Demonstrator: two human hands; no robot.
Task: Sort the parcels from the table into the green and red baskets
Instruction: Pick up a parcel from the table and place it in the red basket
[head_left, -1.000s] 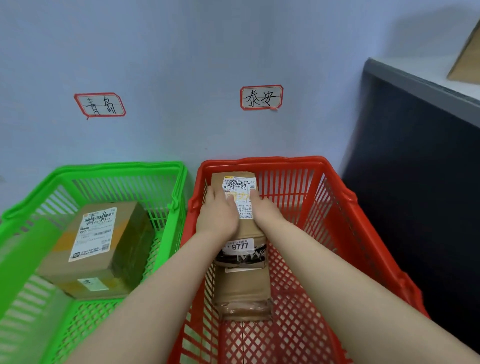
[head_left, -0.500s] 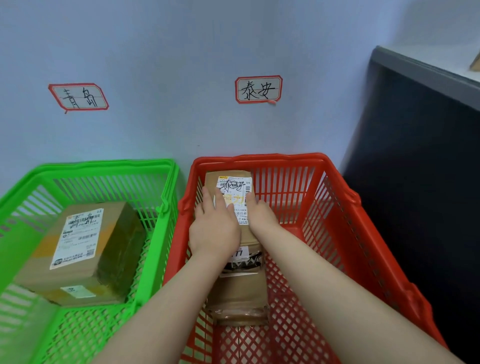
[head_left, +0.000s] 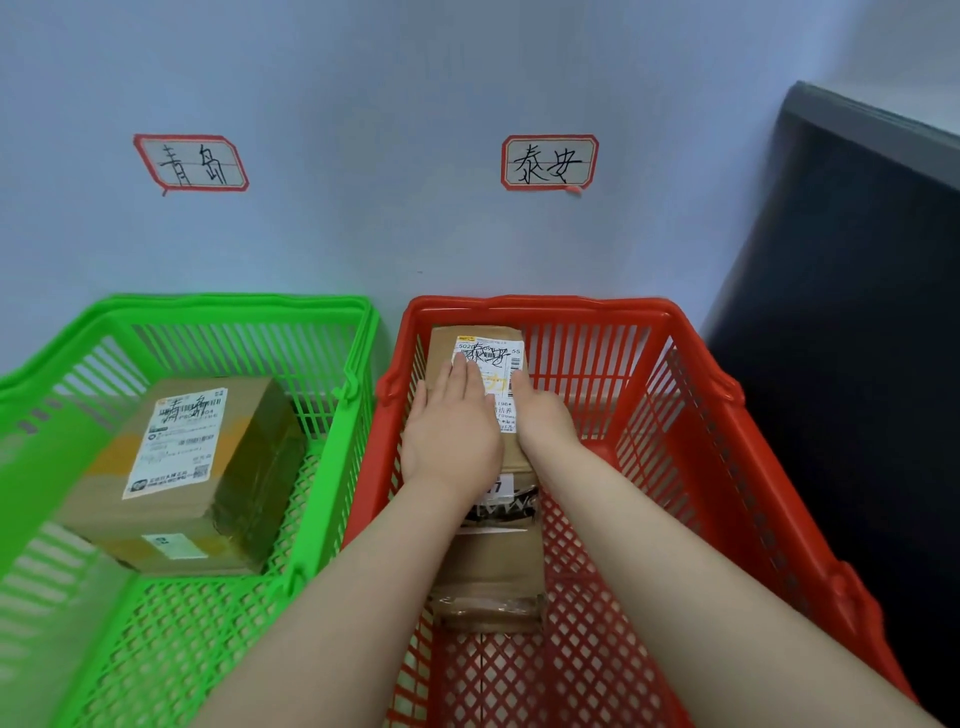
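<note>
In the red basket (head_left: 675, 332) a long brown parcel (head_left: 491, 577) with black print lies on the mesh floor. A second brown parcel (head_left: 480, 345) with a white label lies on its far end, against the basket's back wall. My left hand (head_left: 452, 431) rests flat on top of this upper parcel, fingers straight. My right hand (head_left: 543, 415) lies along its right edge with the fingers pointing forward. The green basket (head_left: 234, 302) on the left holds one taped cardboard box (head_left: 208, 467) with a white label.
Two red-framed handwritten signs hang on the wall, one sign (head_left: 192, 163) above the green basket and the other sign (head_left: 549, 162) above the red one. A dark table side (head_left: 857, 322) stands close to the right of the red basket.
My left hand has gone from holding the upper parcel's left side to lying flat on its top. The parcel has settled against the basket's back wall.
</note>
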